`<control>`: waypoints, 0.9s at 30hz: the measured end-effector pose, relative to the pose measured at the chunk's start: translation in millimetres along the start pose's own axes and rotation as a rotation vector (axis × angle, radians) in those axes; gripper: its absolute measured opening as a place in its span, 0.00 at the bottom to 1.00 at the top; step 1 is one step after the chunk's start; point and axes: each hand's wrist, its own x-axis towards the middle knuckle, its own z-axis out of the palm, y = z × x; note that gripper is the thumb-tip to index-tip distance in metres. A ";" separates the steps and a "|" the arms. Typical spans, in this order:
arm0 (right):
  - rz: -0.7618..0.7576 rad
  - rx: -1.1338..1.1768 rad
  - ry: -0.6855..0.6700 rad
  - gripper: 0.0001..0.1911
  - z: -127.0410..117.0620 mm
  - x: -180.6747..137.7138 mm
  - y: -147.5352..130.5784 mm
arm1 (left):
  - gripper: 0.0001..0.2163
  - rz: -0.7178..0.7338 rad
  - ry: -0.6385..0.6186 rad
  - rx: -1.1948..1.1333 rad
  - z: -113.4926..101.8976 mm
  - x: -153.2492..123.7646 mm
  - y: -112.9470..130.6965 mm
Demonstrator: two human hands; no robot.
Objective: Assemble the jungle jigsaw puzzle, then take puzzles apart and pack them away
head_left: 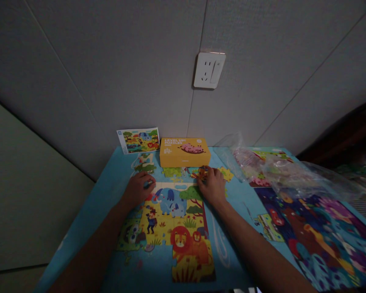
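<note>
A partly joined animal jigsaw puzzle [161, 211] lies flat in front of me, with elephants, a walking figure and lions on it. At its upper left edge is my left hand [138, 188], its fingers curled toward the thumb; what they pinch, if anything, is too small to make out. My right hand [214, 185] is at the upper right edge, its fingertips closed on a brown and orange puzzle piece [202, 173]. Loose yellow-green puzzle pieces [171, 172] lie between the hands, and more yellow pieces [226, 174] are beside the right fingers.
Behind the puzzle stands a yellow puzzle box [185, 156]. A reference picture card [140, 139] leans against the wall at left. At right are crumpled clear plastic bags [280, 173] and a dark colourful puzzle [326, 240]. A wall socket [210, 70] is above.
</note>
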 end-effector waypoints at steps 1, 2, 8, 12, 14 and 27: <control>-0.018 0.025 -0.004 0.24 0.2 0.2 0.5 | 0.04 0.000 -0.001 0.004 0.2 0.0 0.0; -0.040 0.051 -0.011 0.24 0.5 0.1 0.3 | 0.04 0.000 -0.001 0.009 0.5 0.1 -0.2; -0.130 0.118 -0.109 0.21 -0.6 -6.8 -10.5 | 0.07 -0.076 0.106 0.100 1.6 0.2 -5.3; -0.139 0.106 -0.131 0.22 -4.2 -8.8 -13.1 | 0.19 -0.199 0.192 0.217 2.2 -1.1 -10.0; -0.154 0.101 -0.124 0.22 -5.1 -8.8 -13.3 | 0.23 -0.261 0.161 0.276 3.7 -2.0 -10.3; -0.329 0.087 -0.203 0.28 18.0 0.7 -62.8 | 0.17 -0.369 0.122 0.447 14.0 16.9 24.0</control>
